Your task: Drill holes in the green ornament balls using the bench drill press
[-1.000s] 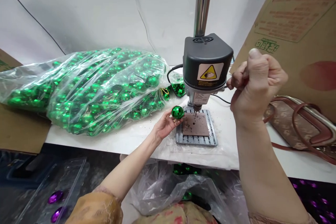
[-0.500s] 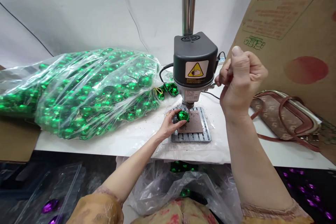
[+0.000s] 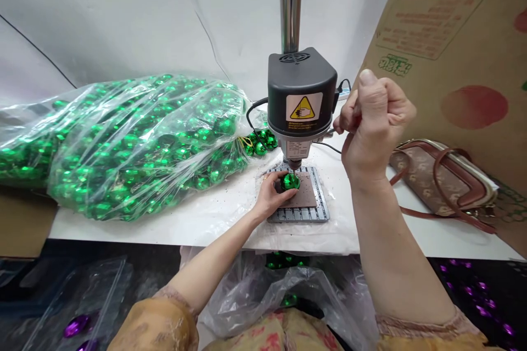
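Between the thumb and fingers of my left hand (image 3: 272, 196) is a shiny green faceted ball (image 3: 291, 181). It is over the brown board (image 3: 307, 197) on the slotted metal base (image 3: 323, 213), right under the chuck (image 3: 295, 164) of a small drill press (image 3: 302, 93). Dark shavings lie scattered on the board. My right hand (image 3: 376, 120) is closed in a fist at the right side of the drill press, its fingers around the end of the feed lever (image 3: 330, 132), most of which is hidden.
A big clear plastic bag (image 3: 144, 148) of green balls fills the table's left. A brown handbag (image 3: 440, 178) and a tall cardboard box (image 3: 457, 66) stand at the right. Below the table edge is an open plastic bag (image 3: 239, 290); purple balls (image 3: 76, 326) lie lower left.
My left hand has carried the green ball rightward from beside the base to below the chuck. My right hand stays at the lever. The whole view has shifted slightly.
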A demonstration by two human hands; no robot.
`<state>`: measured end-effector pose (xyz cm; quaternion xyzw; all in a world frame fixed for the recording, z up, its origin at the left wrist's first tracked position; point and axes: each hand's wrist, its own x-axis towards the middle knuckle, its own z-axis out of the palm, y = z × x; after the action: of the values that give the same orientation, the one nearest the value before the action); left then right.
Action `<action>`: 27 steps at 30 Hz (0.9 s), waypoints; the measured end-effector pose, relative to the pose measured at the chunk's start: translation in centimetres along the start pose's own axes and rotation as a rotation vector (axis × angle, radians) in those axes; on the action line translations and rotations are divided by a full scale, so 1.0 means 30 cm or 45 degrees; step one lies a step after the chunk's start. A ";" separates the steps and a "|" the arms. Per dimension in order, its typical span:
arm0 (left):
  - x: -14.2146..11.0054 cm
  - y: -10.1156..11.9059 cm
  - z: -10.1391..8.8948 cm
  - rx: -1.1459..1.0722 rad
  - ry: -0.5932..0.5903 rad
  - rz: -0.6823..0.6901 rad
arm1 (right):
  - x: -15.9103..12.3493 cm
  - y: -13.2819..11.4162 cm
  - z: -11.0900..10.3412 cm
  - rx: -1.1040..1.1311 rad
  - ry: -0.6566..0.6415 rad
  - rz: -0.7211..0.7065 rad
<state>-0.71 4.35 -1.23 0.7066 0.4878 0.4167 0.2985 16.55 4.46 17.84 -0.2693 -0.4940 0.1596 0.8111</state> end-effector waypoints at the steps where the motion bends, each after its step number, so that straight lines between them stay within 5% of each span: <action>1: -0.002 0.005 0.005 -0.002 0.003 0.014 | 0.000 -0.002 0.001 -0.009 -0.004 -0.004; 12: -0.015 -0.040 0.066 -0.388 -0.129 -0.074 | 0.005 -0.008 0.002 0.025 0.000 0.035; 27: -0.013 -0.025 0.056 -0.259 -0.112 -0.014 | -0.125 0.000 -0.040 0.143 0.068 -0.137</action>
<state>0.38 4.20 -2.76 0.6877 0.4332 0.4310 0.3920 15.88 2.17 14.72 -0.2005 -0.4762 0.1359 0.8453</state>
